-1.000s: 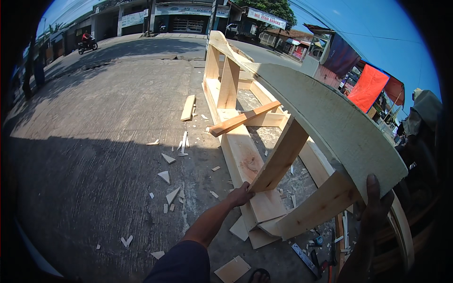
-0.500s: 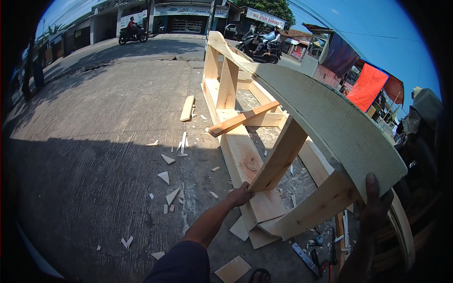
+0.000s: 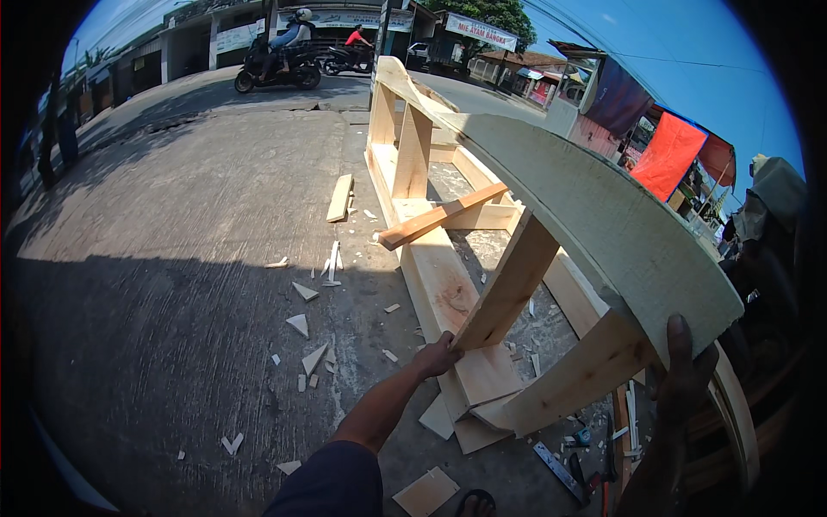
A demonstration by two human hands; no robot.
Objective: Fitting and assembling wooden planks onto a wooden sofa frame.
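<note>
A long wooden frame (image 3: pixel 435 258) of pale boards stands on the concrete, with upright boards rising from its base plank. My left hand (image 3: pixel 438 356) is closed around the lower edge of one slanting upright board (image 3: pixel 510 284). At the near right, my right hand (image 3: pixel 685 362) grips the end of a wide, curved pale panel (image 3: pixel 594 202), its thumb on top and its other fingers mostly hidden underneath. The panel lies along the tops of the uprights. A second upright board (image 3: pixel 577 370) stands under its near end. A reddish-brown wooden strip (image 3: pixel 444 215) lies slantwise across the frame.
Wood offcuts (image 3: pixel 314 358) and splinters litter the ground left of the frame. A square (image 3: pixel 558 472) and other tools lie near my foot (image 3: pixel 475 503). More curved boards (image 3: pixel 732 414) are at the right. Motorbikes (image 3: pixel 280 65) pass on the road beyond.
Both hands keep their hold, and the frame stays almost still. On the road, one motorbike with riders has moved from right to left, and another rider in red now shows behind it.
</note>
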